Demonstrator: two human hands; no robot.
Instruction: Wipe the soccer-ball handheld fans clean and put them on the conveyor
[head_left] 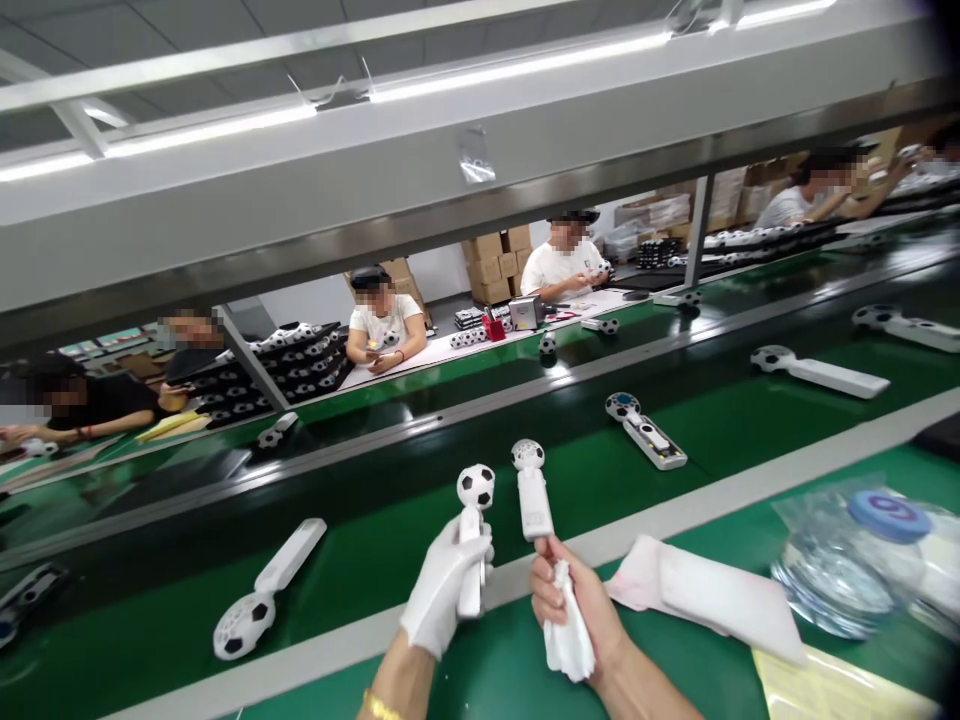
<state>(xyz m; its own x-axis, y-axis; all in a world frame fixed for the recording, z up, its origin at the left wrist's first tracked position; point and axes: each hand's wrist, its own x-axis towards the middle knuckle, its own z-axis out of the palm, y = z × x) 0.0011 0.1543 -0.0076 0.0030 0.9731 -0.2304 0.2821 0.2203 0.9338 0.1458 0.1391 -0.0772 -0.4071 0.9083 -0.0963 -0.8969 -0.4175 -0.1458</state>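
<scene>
My left hand (442,575), in a white glove, is closed round the handle of a white handheld device with a soccer-ball head (475,487). The device stands roughly upright, ball end up. My bare right hand (574,595) has its fingers curled round a crumpled white cloth (568,640), which hangs below them. At its fingertips is the lower end of a second device (534,500), whose ball head has a perforated face. Whether those fingertips grip this device or only touch it, I cannot tell.
A green conveyor belt (390,560) carries several similar devices, including an opened one (645,430). On the near green bench are a folded white cloth (720,590), a clear jar with a blue lid (847,570) and a yellow sheet (832,690). Several people sit across the belt.
</scene>
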